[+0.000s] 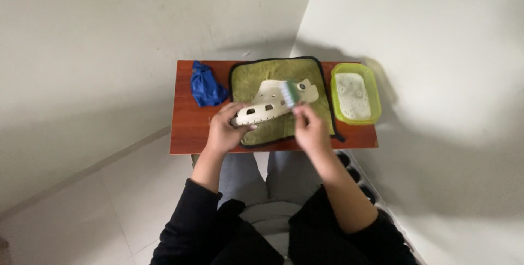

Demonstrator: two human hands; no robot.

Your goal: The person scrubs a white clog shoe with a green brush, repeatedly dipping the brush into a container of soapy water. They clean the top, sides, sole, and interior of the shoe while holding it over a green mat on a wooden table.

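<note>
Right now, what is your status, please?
Left hand holds white clog on green towel. Right hand holds green brush on clog. Nothing blocking.

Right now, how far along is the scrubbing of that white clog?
Set up already: a green towel is spread on the small wooden table, and a green tub of soapy water stands at its right end. In hand: the left hand steadies the white clog while the right hand holds a green brush against it. Left: rinsing or wiping, perhaps with the untouched blue cloth. How clean it is I cannot tell.
</note>
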